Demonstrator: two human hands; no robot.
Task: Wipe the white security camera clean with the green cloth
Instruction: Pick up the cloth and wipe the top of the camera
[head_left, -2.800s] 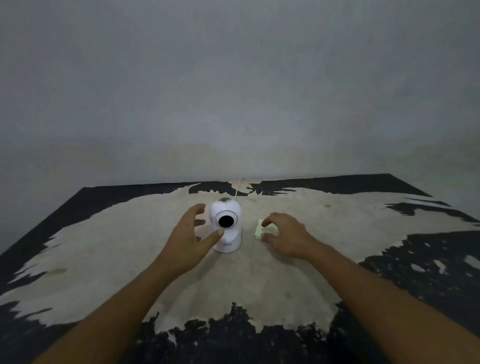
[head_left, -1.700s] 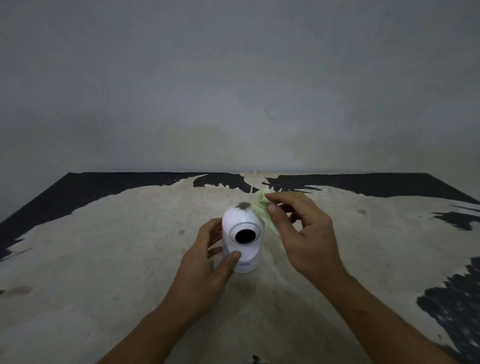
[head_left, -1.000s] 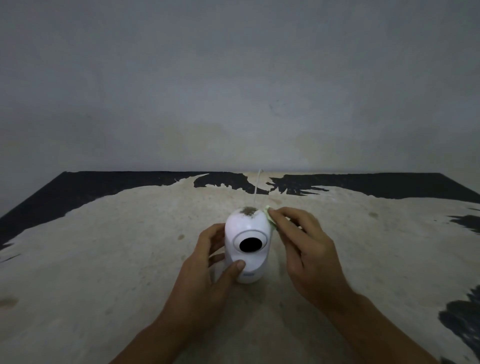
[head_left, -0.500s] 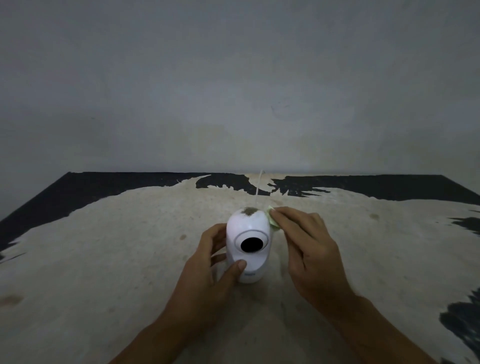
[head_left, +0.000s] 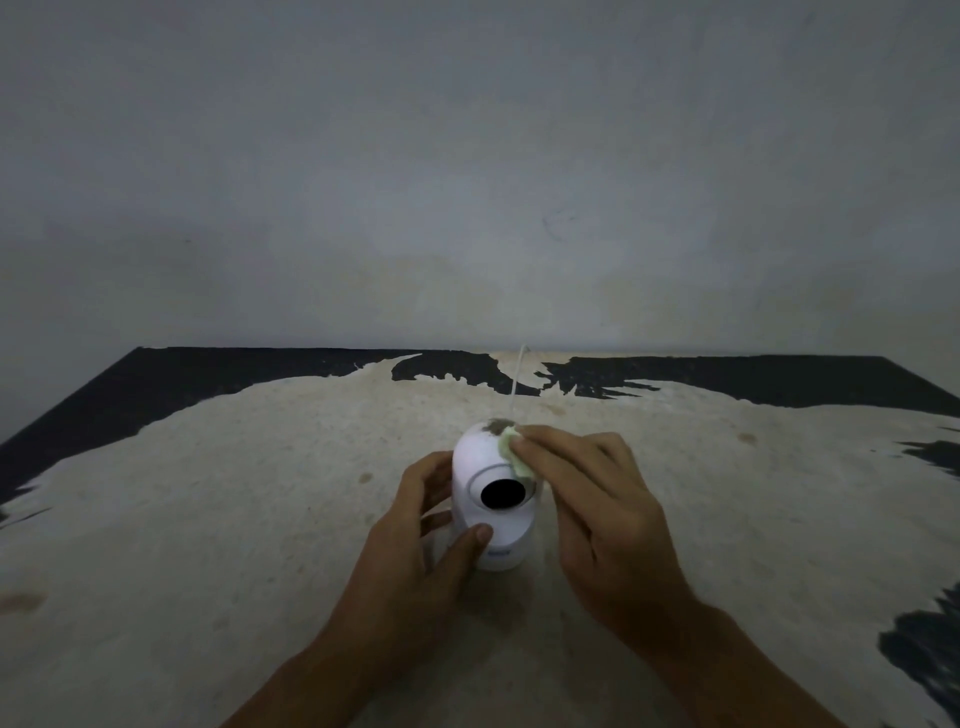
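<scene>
The white security camera (head_left: 483, 467) stands upright on the table, its round black lens facing me and a dark dirt patch (head_left: 496, 426) on its crown. My left hand (head_left: 415, 551) grips its lower left side, thumb across the front of the base. My right hand (head_left: 597, 509) presses the small green cloth (head_left: 511, 452) against the upper right of the camera's head, just beside the dirt patch. Most of the cloth is hidden under my fingers.
The worn table top (head_left: 234, 519) is pale with black patches along the far edge and right side. A thin white cable (head_left: 517, 379) runs from behind the camera toward the grey wall (head_left: 467, 182).
My right hand picked up the green cloth from the table and brought it to the camera's head; in the last half second the cloth slid forward over the upper right of the head. My left hand keeps its grip.
</scene>
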